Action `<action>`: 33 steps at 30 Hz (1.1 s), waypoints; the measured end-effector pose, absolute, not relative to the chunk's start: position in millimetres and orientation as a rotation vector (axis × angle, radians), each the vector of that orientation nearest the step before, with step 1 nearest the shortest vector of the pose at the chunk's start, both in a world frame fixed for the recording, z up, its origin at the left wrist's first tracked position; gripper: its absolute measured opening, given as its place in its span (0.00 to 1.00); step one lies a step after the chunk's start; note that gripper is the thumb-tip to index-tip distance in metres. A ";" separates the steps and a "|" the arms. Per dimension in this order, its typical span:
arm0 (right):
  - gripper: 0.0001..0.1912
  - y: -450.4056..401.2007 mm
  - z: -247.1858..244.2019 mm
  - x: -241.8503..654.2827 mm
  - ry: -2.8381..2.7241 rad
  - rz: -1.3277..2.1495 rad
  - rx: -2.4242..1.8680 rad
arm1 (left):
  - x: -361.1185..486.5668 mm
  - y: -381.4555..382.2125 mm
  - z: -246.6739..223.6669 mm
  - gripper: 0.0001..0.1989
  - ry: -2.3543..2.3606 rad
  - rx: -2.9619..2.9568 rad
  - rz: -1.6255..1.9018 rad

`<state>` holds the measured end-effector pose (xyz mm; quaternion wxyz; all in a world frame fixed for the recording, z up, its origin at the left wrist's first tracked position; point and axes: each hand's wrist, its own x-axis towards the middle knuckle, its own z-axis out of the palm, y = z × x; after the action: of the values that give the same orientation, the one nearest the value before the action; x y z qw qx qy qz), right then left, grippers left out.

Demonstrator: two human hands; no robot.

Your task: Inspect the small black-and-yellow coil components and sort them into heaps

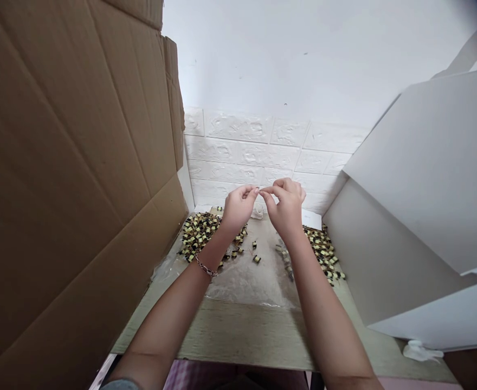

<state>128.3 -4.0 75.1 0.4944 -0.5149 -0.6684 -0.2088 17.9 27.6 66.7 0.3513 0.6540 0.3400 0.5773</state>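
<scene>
"What's being held?"
"Too small to tell. The left hand (238, 207) and right hand (286, 207) are both pinched, nearly tip to tip."
"And the yellow-and-black parts (198, 234)?"
"Heaped below and left of the left hand, more right of the right hand; a few loose below both, on clear plastic (242, 287) over the surface (238, 336)."
"Which step?"
"Fine fingertip work, I'd judge; the next move seems to need a light, steady pinch."

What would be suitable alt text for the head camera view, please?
A person's left hand and right hand pinch close together above a table, small yellow-and-black components piled either side; anything held is too small to identify. Cardboard stands left.
</scene>
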 end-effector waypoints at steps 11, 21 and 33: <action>0.08 -3.6 74.3 124.6 -1.519 -0.444 -1.257 | 13.2 14.7 70.9 0.08 1.342 2.202 1.652; 0.06 -2.4 74.3 125.5 -1.549 -0.417 -1.239 | 11.0 15.7 70.5 0.08 1.359 2.254 1.673; 0.06 3.1 70.9 128.3 -1.571 -0.347 -1.199 | 11.0 17.0 70.6 0.08 1.299 2.205 1.684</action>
<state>128.3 3.1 70.9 0.5375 -0.5041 -0.6602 -0.1457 11.0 17.0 70.6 0.0390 0.7192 0.4237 0.5493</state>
